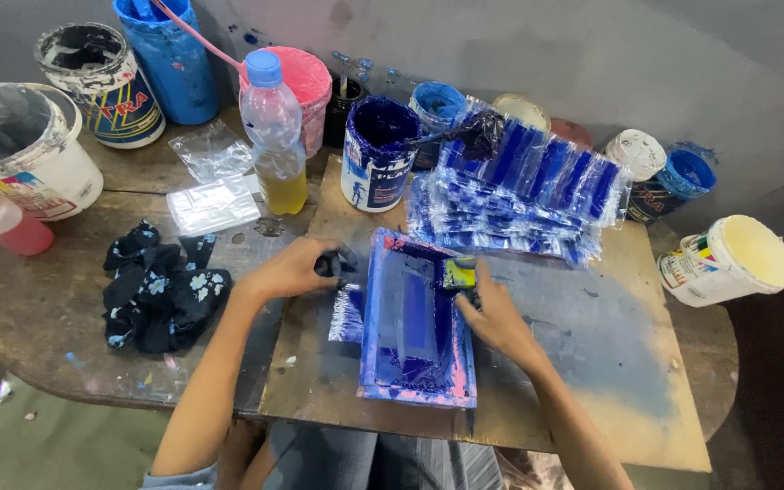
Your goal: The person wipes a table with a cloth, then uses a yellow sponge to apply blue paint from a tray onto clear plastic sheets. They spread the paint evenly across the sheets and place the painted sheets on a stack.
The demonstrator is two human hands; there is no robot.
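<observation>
left hand [294,269] grips dark rag [335,264] | right hand [494,313] clasps squeegee [458,273] (frame [417,318] edge)

A blue-stained screen frame [417,322] with pink edges lies flat at the board's centre. At its nine o'clock sits a dark rag [336,264]; at one o'clock, a yellow-green squeegee [458,274].

Two hands [297,269], one printing frame [417,319], one plastic bottle [274,134], one black rag [161,287].

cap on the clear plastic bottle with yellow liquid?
Yes, the plastic bottle with yellow liquid at its bottom stands upright behind the left hand with a blue cap on its neck.
</observation>
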